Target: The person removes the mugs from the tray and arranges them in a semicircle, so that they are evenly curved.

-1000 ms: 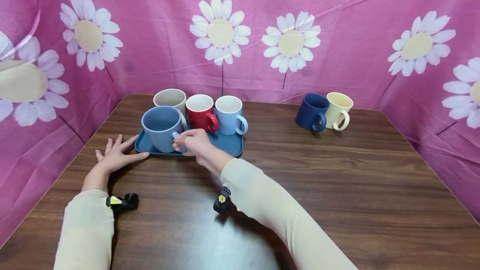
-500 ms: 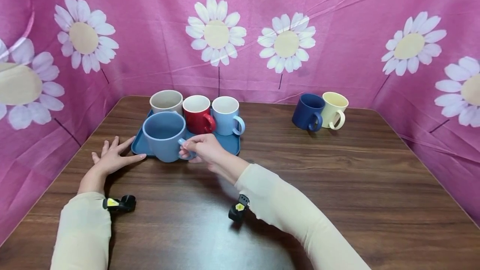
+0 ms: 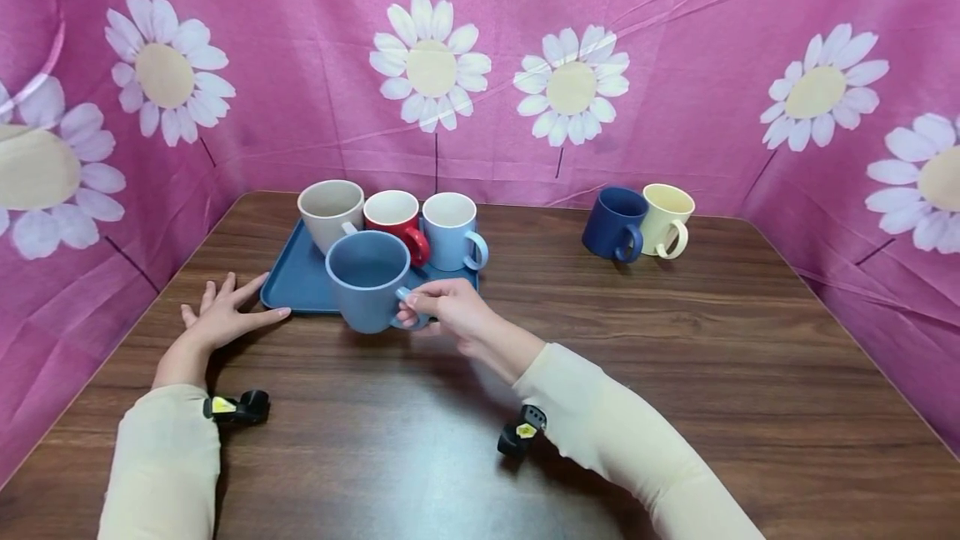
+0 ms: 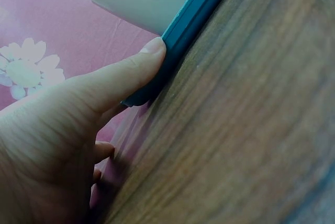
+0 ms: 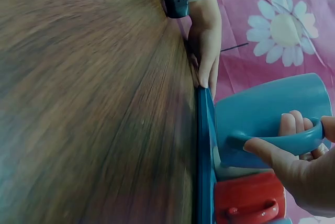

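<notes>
My right hand [image 3: 461,311] grips the handle of a large grey-blue mug [image 3: 367,294]. The mug hangs upright over the front edge of a blue tray [image 3: 296,286]; in the right wrist view the fingers go through the handle [image 5: 282,144] with the thumb pressed on its outside. At the tray's front left corner rests my left hand [image 3: 221,323], fingers spread. Its thumb [image 4: 138,67] touches the tray rim in the left wrist view. On the tray stand a beige-grey mug [image 3: 324,219], a red mug [image 3: 401,228] and a light blue mug [image 3: 446,242], partly hidden.
A navy mug [image 3: 611,227] and a pale yellow mug [image 3: 660,227] stand close together at the back right of the wooden table [image 3: 675,373]. A pink cloth [image 3: 322,98] with daisies hangs around the back and sides.
My right hand has lifted the grey-blue mug off the tray's left front and carried it right and toward me. The left hand stays at the tray's corner.
</notes>
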A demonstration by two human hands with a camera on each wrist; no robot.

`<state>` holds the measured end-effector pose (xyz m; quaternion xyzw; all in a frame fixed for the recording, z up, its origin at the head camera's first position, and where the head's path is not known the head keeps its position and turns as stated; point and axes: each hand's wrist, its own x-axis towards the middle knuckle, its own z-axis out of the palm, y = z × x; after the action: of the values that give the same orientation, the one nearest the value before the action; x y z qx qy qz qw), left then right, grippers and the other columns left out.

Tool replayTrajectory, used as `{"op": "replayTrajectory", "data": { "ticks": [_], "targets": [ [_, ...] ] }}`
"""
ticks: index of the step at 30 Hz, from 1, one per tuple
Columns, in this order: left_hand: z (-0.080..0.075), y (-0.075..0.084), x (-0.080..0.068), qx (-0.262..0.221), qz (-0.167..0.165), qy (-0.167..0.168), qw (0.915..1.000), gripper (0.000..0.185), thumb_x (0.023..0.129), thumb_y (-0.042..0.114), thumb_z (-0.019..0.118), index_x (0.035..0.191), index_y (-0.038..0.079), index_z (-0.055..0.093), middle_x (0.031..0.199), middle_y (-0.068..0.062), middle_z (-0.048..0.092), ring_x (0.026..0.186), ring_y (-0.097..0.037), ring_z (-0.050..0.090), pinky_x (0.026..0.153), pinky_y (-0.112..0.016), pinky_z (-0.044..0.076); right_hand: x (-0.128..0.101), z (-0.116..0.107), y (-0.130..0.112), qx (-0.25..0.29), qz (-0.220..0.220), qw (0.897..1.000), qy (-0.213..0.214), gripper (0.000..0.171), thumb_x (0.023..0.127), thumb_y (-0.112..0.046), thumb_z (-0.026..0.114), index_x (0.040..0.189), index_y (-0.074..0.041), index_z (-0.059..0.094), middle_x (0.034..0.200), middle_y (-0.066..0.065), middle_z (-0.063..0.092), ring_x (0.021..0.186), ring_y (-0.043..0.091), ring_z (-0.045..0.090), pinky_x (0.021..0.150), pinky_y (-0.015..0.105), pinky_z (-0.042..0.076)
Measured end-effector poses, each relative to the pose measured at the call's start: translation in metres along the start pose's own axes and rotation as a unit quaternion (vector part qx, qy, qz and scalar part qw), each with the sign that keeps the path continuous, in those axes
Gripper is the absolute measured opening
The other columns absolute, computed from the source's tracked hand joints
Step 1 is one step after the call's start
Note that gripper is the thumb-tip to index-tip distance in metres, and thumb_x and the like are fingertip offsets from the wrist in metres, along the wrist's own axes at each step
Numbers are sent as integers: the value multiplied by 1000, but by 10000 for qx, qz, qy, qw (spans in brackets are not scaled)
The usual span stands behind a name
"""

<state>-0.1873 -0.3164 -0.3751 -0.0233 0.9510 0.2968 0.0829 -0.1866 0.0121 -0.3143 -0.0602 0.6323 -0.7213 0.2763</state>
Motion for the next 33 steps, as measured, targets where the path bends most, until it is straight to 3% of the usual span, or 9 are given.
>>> {"op": "replayTrajectory", "data": {
  "ticks": [17,27,33],
  "targets": [
    [0,0,1,-33,59,1,10000,92,73,56,56,139,13,9,133,-32,-14,115,-45,-26,76,-66,-21,-34,-50,2,4,-446,9990,-31,20,86,2,48,97,18,53,73,10,61,67,17,60,80,52,37],
    [-1,-1,0,-53,35,2,10000,92,73,56,56,139,12,9,133,-33,-14,115,-45,-26,75,-66,-21,-53,-84,1,108,-427,9988,218,15,85,4,46,86,8,60,72,10,61,68,18,59,82,54,34],
    [0,-1,0,-29,29,-6,10000,91,74,56,56,139,12,9,133,-33,-14,115,-46,-26,76,-66,-20,-66,-107,-2,-5,-471,9982,385,17,87,2,45,89,6,61,75,10,62,69,17,60,83,53,35]
  ]
}}
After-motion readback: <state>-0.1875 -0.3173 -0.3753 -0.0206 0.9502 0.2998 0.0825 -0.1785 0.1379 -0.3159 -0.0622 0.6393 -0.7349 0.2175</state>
